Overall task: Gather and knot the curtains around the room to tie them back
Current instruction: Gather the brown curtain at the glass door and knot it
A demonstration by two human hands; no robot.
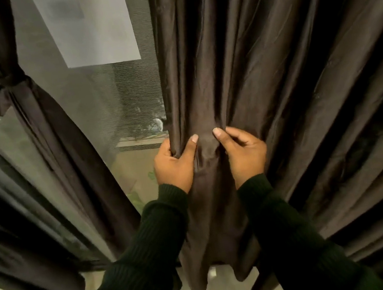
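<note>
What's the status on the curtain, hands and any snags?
Left hand and right hand both gripping folds of the right curtain, not yet knotted. Left curtain already knotted. Nothing in the way.

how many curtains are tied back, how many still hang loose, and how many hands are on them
Tied curtains: 1, the knotted curtain on the left of the window.
Loose curtains: 1, the brown curtain hanging in folds.
Hands on a curtain: 2, left hand and right hand, both gripping the loose one.
Total: 2 curtains, 2 hands.
</note>
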